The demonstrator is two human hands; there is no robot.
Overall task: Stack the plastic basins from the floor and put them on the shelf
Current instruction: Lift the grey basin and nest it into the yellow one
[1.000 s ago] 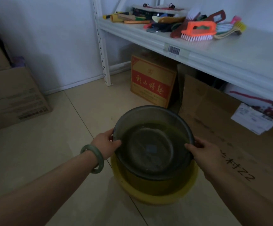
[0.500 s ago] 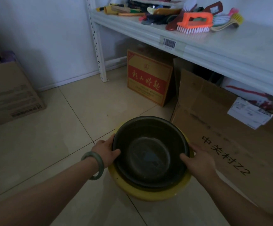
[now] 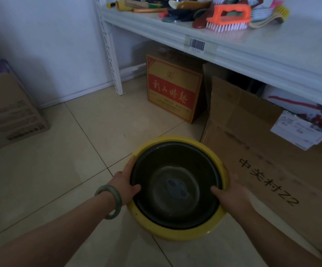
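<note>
The left hand (image 3: 124,185) and right hand (image 3: 231,193) gripped opposite rims of the dark translucent plastic basin (image 3: 175,182), which hid the inside of the round yellow plastic basin (image 3: 177,231) it nested in.

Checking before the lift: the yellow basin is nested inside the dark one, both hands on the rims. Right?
Not quite. The head view shows the dark basin nested inside the yellow basin. The left hand and right hand are on the rims, as you said.

Dark smoky basin (image 3: 175,182) inside yellow basin (image 3: 177,231). Green bangle (image 3: 110,201). Orange brush (image 3: 228,17), white shelf (image 3: 271,47), red-and-gold box (image 3: 170,91), beige floor tiles (image 3: 60,170).
</note>
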